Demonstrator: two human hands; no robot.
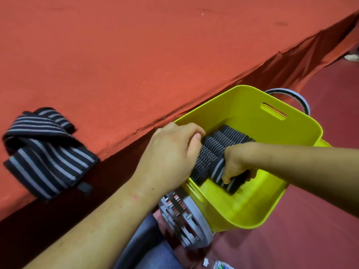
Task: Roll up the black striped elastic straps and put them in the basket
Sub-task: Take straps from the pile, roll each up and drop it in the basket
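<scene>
Several rolled straps (215, 148) in basket (242, 206) | right hand (235, 164) grips one | left hand (171, 152) grip hidden

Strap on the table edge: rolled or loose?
Loose, not rolled. The strap lies in slack, crossed folds on the red table, one end hanging over its edge.
</scene>
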